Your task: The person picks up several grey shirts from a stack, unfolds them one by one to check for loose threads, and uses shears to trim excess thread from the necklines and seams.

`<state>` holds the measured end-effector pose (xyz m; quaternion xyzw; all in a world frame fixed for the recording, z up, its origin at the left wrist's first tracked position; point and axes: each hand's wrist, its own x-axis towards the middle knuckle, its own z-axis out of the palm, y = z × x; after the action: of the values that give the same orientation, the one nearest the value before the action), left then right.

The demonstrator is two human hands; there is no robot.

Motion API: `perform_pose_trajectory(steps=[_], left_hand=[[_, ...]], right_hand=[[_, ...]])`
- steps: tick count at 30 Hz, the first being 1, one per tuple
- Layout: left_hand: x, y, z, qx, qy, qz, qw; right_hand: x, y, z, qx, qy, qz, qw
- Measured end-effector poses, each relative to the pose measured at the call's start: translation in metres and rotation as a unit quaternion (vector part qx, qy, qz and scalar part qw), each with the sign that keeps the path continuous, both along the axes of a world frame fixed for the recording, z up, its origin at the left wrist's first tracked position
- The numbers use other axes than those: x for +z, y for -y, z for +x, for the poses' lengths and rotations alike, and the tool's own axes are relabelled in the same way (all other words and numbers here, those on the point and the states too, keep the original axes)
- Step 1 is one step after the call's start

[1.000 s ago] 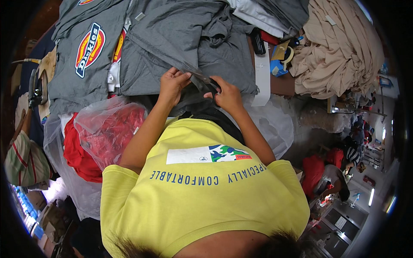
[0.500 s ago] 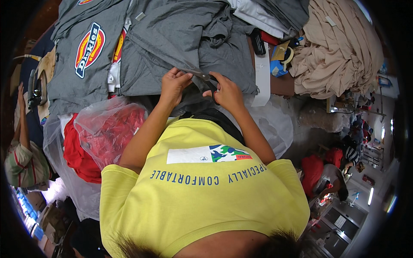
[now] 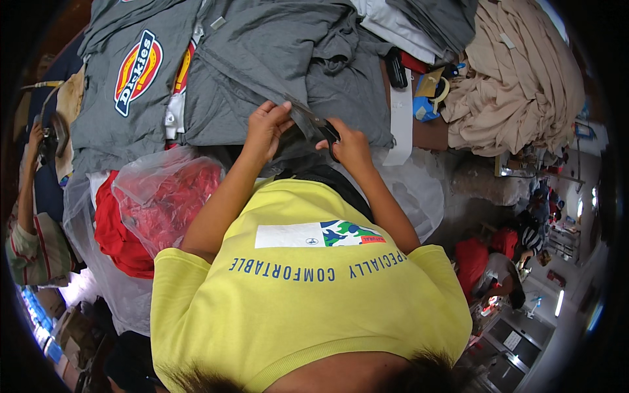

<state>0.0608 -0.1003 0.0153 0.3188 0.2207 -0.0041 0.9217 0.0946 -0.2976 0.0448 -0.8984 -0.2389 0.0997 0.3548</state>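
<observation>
A pair of scissors with black handles is in my right hand, fingers through the loops. Its blades point up and left over the grey cloth, with their tips near my left fingertips. My left hand is closed in a pinch on the edge of a grey T-shirt that lies spread on the table in front of me. Whether the blades are touching the cloth I cannot tell. Another grey T-shirt with a red, yellow and blue printed emblem lies to the left.
A heap of beige cloth is at the far right, beside a tape roll and a white card strip. Clear plastic bags with red cloth hang near my left arm. At the far left, a co-worker's hand holds an iron.
The scissors have tilted more steeply and shifted slightly right with my right hand. My left fingers have lifted a little at the cloth edge. The co-worker's hand has moved onto the iron.
</observation>
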Motion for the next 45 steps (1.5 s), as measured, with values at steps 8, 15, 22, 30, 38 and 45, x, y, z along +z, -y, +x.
perform_pose_trajectory(steps=[8, 15, 22, 30, 38, 45], left_hand=[[-0.003, -0.011, 0.003, 0.020, 0.037, 0.057, 0.997], [0.007, -0.008, 0.005, 0.023, 0.038, 0.063, 0.997], [0.009, -0.010, 0.008, 0.021, 0.034, 0.054, 0.998], [-0.001, -0.020, 0.015, 0.040, 0.042, 0.059, 0.997], [0.004, -0.019, 0.014, 0.045, 0.048, 0.060, 0.996], [0.007, -0.019, 0.014, 0.042, 0.050, 0.066, 0.996]], right_hand=[[0.016, -0.013, 0.003, 0.005, 0.039, -0.082, 0.996], [0.018, -0.026, 0.013, 0.017, 0.045, -0.078, 0.996], [-0.006, -0.014, 0.012, -0.009, 0.018, -0.054, 0.998], [0.012, -0.023, 0.013, 0.000, 0.018, -0.072, 0.997], [0.019, -0.038, 0.023, 0.004, 0.006, -0.107, 0.994], [0.025, -0.036, 0.022, 0.016, -0.007, -0.099, 0.995]])
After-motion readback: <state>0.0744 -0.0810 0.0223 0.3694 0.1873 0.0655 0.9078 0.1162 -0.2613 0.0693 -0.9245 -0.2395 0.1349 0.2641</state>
